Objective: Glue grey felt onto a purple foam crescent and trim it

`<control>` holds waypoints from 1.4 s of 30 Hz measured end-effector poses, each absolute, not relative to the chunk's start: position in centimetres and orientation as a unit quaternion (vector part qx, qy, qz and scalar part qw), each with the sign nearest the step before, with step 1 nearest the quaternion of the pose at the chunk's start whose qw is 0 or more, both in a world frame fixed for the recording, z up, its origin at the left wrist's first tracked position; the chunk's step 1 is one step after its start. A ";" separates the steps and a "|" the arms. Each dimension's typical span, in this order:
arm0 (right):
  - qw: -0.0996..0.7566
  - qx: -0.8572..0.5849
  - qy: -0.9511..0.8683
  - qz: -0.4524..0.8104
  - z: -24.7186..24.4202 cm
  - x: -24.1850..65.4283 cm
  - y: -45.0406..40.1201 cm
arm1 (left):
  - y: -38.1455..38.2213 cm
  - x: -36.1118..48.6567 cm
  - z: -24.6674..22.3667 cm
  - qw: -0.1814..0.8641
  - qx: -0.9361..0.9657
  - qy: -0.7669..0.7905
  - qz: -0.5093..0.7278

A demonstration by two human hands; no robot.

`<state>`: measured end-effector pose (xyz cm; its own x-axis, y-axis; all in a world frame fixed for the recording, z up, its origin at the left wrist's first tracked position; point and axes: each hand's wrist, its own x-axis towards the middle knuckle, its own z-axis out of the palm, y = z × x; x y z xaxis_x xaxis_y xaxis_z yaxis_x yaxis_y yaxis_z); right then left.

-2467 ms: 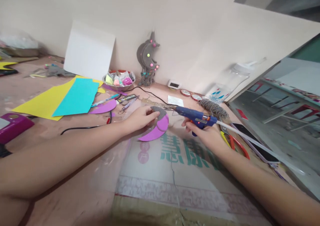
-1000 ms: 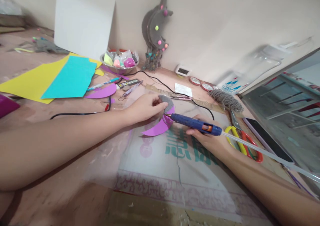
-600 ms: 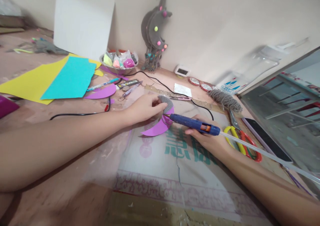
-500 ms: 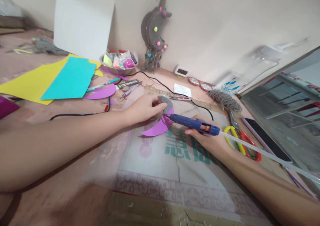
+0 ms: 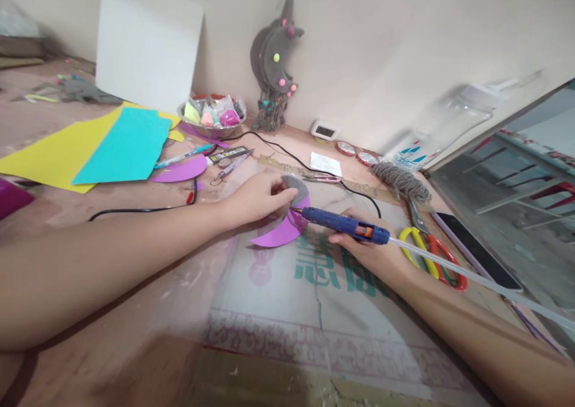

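My left hand (image 5: 267, 197) pinches a purple paper crescent (image 5: 278, 233) at its upper end, where grey yarn (image 5: 297, 191) covers the paper. The lower part of the crescent is bare and points to the left. My right hand (image 5: 359, 239) is wrapped round a blue hot glue gun (image 5: 332, 220), its fingers partly hidden behind the body. The gun's nozzle is at the inner curve of the crescent, just below the yarn; whether it touches the paper I cannot tell. A long clear glue stick (image 5: 440, 260) sticks out from the gun's back end.
Yellow-and-red scissors (image 5: 433, 257), a phone (image 5: 476, 248) and a grey yarn skein (image 5: 399, 182) lie at right. Blue card (image 5: 126, 146) and a bowl (image 5: 211, 130) of clay packs are at left. A black cord (image 5: 287, 143) crosses behind my hands. A decorated grey crescent (image 5: 275, 59) hangs on the wall.
The view has shifted slightly. The glue gun's nozzle sits a little lower on the crescent, away from my left fingertips. Both hands keep their holds.
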<state>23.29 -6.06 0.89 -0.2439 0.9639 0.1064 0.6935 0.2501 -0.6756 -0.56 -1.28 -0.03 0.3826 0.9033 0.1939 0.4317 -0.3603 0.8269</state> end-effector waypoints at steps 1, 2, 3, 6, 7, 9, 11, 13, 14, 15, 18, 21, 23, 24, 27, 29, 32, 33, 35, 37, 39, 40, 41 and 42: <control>0.262 -0.555 -0.747 0.258 0.9 23.3 -6.1 | -1.3 -0.5 0.0 0.350 0.753 0.445 0.336; 0.260 -0.555 -0.748 0.256 1.0 23.3 -6.1 | -1.3 -0.5 0.0 0.348 0.752 0.447 0.336; 0.257 -0.556 -0.748 0.254 1.0 23.3 -6.1 | -1.3 -0.5 0.0 0.348 0.752 0.448 0.336; 0.250 -0.565 -0.747 0.243 1.2 23.2 -6.1 | -1.4 -0.5 0.0 0.354 0.751 0.447 0.333; 0.249 -0.567 -0.748 0.240 1.2 23.3 -6.1 | -1.4 -0.5 0.0 0.355 0.751 0.444 0.335; 0.248 -0.565 -0.752 0.231 1.1 23.4 -6.1 | -1.3 -0.6 0.0 0.353 0.751 0.442 0.339; 0.247 -0.564 -0.756 0.222 1.0 23.5 -6.0 | -1.3 -0.6 0.0 0.352 0.752 0.443 0.339; 0.245 -0.567 -0.755 0.219 0.9 23.6 -6.0 | -1.2 -0.6 -0.1 0.358 0.750 0.444 0.335; 0.246 -0.570 -0.753 0.218 0.9 23.6 -6.1 | -1.2 -0.6 -0.1 0.363 0.748 0.445 0.333; 0.246 -0.573 -0.751 0.217 0.9 23.6 -6.1 | -1.2 -0.6 -0.1 0.367 0.746 0.446 0.332; 0.250 -0.571 -0.750 0.220 1.0 23.4 -6.1 | -1.3 -0.5 -0.1 0.382 0.739 0.446 0.332; 0.246 -0.567 -0.754 0.221 1.1 23.2 -6.1 | -1.5 -0.5 0.1 0.393 0.736 0.442 0.329; 0.241 -0.573 -0.753 0.215 1.1 23.2 -6.1 | -1.5 -0.5 0.2 0.386 0.741 0.443 0.326; 0.240 -0.574 -0.753 0.214 1.1 23.2 -6.0 | -1.5 -0.5 0.3 0.381 0.743 0.444 0.325; 0.243 -0.567 -0.757 0.216 1.1 23.3 -6.0 | -1.5 -0.6 0.3 0.374 0.746 0.448 0.321; 0.247 -0.562 -0.758 0.221 1.1 23.3 -6.2 | -1.4 -0.6 0.3 0.375 0.746 0.449 0.319; 0.255 -0.564 -0.752 0.228 1.3 23.1 -6.4 | -1.4 -0.6 0.2 0.389 0.740 0.447 0.320; 0.257 -0.565 -0.750 0.229 1.3 23.0 -6.4 | -1.4 -0.6 0.2 0.399 0.737 0.444 0.318; 0.260 -0.567 -0.748 0.227 1.4 22.9 -6.4 | -1.5 -0.6 0.1 0.421 0.730 0.438 0.313; 0.260 -0.566 -0.750 0.224 1.5 22.9 -6.4 | -1.5 -0.6 0.0 0.437 0.723 0.435 0.311; 0.260 -0.566 -0.748 0.227 1.4 23.0 -6.4 | -1.4 -0.6 0.0 0.444 0.716 0.436 0.317; 0.263 -0.568 -0.745 0.230 1.4 23.0 -6.3 | -1.3 -0.6 -0.1 0.443 0.715 0.437 0.319; 0.266 -0.570 -0.741 0.234 1.3 23.0 -6.3 | -1.2 -0.6 -0.1 0.439 0.717 0.438 0.319; 0.269 -0.572 -0.737 0.237 1.3 23.1 -6.3 | -1.1 -0.7 -0.2 0.433 0.720 0.440 0.318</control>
<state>23.09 -6.32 1.26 -0.1995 0.9718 0.1257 0.7160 0.2322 -0.6584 -0.66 -1.13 -0.18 0.4115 0.9082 0.0760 0.3578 -0.2377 0.9030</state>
